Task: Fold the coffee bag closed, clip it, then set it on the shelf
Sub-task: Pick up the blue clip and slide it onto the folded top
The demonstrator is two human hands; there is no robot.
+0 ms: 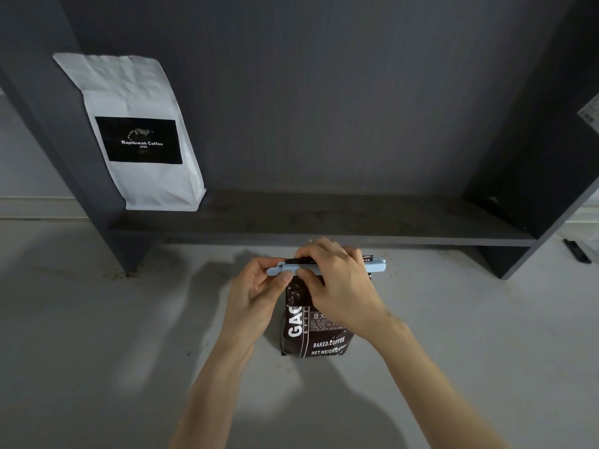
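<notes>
A dark brown coffee bag (319, 338) with white lettering stands upright on the grey counter, just in front of the shelf. A long light-blue clip (377, 265) lies across its folded top. My left hand (256, 293) pinches the clip's left end between thumb and fingers. My right hand (337, 280) covers the clip's middle and the bag's top, thumb in front and fingers behind. The clip's right end sticks out past my right hand. How far the clip is snapped shut is hidden by my fingers.
The dark grey shelf board (324, 222) runs across just behind the bag. A white coffee bag (136, 131) with a black label leans at the shelf's left end. A small black object (577, 251) lies on the counter far right.
</notes>
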